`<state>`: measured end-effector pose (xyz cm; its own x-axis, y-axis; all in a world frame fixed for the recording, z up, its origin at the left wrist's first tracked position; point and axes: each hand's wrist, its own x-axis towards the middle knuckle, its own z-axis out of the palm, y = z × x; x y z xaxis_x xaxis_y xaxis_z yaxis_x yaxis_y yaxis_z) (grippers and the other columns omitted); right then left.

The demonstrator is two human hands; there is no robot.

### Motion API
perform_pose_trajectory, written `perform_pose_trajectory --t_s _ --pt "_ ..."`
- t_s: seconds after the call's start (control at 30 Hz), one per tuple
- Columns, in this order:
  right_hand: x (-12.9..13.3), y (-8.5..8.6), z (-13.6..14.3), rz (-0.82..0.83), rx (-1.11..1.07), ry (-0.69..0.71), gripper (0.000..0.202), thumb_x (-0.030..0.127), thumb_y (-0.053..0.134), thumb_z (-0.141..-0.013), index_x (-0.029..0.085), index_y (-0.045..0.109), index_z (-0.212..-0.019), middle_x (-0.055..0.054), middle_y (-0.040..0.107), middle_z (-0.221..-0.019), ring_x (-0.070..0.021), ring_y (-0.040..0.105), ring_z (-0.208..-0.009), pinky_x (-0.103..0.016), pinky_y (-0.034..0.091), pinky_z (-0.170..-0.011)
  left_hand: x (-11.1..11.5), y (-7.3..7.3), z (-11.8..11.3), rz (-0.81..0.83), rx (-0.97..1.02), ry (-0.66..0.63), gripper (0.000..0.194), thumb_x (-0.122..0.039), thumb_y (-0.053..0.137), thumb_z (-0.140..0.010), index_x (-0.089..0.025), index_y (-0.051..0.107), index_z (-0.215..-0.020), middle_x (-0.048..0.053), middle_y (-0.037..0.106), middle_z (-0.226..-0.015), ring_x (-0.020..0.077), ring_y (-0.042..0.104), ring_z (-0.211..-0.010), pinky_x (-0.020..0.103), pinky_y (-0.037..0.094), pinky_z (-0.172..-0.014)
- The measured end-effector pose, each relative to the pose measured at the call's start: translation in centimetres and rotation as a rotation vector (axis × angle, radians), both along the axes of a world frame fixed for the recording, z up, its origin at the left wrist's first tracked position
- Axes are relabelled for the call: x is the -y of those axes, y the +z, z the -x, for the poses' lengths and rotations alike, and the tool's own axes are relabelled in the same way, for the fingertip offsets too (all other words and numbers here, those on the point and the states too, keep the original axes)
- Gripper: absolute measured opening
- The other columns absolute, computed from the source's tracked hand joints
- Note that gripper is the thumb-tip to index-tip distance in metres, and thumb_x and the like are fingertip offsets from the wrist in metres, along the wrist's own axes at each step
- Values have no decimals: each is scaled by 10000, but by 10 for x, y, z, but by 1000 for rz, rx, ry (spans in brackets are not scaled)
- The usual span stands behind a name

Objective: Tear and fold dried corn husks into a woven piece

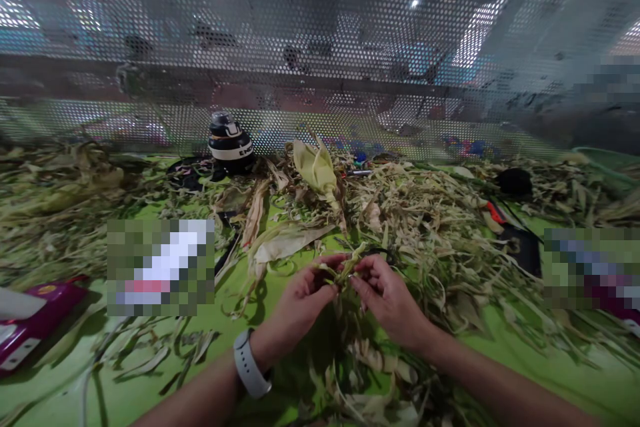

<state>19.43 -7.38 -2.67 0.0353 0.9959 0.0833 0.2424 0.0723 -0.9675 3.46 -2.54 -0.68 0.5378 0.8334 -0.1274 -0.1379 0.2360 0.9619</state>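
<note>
My left hand (306, 295) and my right hand (387, 297) meet over the middle of the table, both with fingers pinched. Between them they hold a small bundle of twisted corn husk strips (344, 273). A pale band with a watch sits on my left wrist. Just beyond my hands lies a broad pale husk leaf (290, 245) with curled strips beside it. Farther back stands a yellow-green shape made of folded husk (317, 167), narrow at its lower end. More husk scraps (380, 360) lie below my hands, partly in shadow.
Dry husk strips (440, 213) cover much of the green tabletop (295, 360). A black-and-white round container (231, 147) stands at the back, before a perforated metal panel (320, 33). A purple object (50, 317) lies at left, a black object (520, 247) at right.
</note>
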Motion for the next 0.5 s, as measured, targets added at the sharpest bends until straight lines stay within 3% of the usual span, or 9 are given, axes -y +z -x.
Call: perform_pose_trajectory --t_s 0.17,0.27,0.37,0.5 --pt "0 1 1 -58 22 -13 183 284 534 -855 200 451 -995 -56 612 -963 -148 605 -805 -266 497 -696 0 -2 0 -8 1 34 420 -190 642 -671 -215 573 -1085 25 610 -1002 157 550 -842 268 425 -774" --pt "0 1 -1 -37 37 -23 174 291 529 -865 197 454 -990 -45 617 -913 -133 599 -731 -249 487 -642 -2 -6 -2 95 20 90 335 -232 690 -649 -190 596 -967 10 610 -893 139 545 -772 245 425 -712" --pt "-1 2 -4 -1 2 -25 176 309 525 -868 204 445 -985 -20 601 -844 -121 581 -673 -223 466 -564 -3 -11 -4 226 -22 51 269 -277 741 -617 -156 623 -826 7 614 -781 128 543 -702 235 419 -662" --pt "-1 4 -6 36 -46 12 204 337 533 -863 207 430 -982 -8 568 -804 -119 552 -655 -213 453 -527 -4 -12 -3 383 80 17 330 -254 738 -630 -185 642 -939 -16 611 -748 121 556 -674 244 435 -663"
